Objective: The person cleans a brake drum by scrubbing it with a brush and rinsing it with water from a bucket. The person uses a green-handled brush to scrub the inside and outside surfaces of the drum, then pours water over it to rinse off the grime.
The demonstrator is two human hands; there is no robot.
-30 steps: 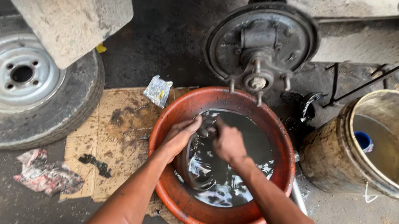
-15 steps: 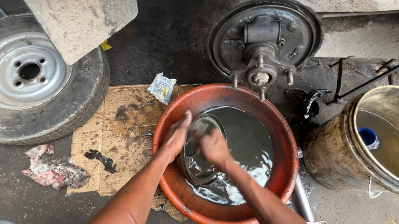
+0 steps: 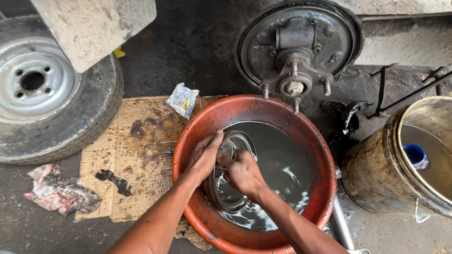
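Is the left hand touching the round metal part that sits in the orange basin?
Touching. In the head view the left hand lies flat on the rim of the round metal part, with no gap visible, inside the orange basin.

Floor: dark, oily concrete (image 3: 202, 41).
Cardboard (image 3: 134, 149): flat on the floor, just right of the wheel (image 3: 25, 90).
Light: daylight.

The orange basin (image 3: 302, 133) fills the frame's centre; its rim walls in both hands, so the way out is upward. Close above it hangs the brake hub (image 3: 299, 46), studs almost over the rim. The bucket (image 3: 384, 178) crowds the right side. Left of the basin, cardboard (image 3: 137, 150) lies flat and open as far as the wheel (image 3: 30, 91)
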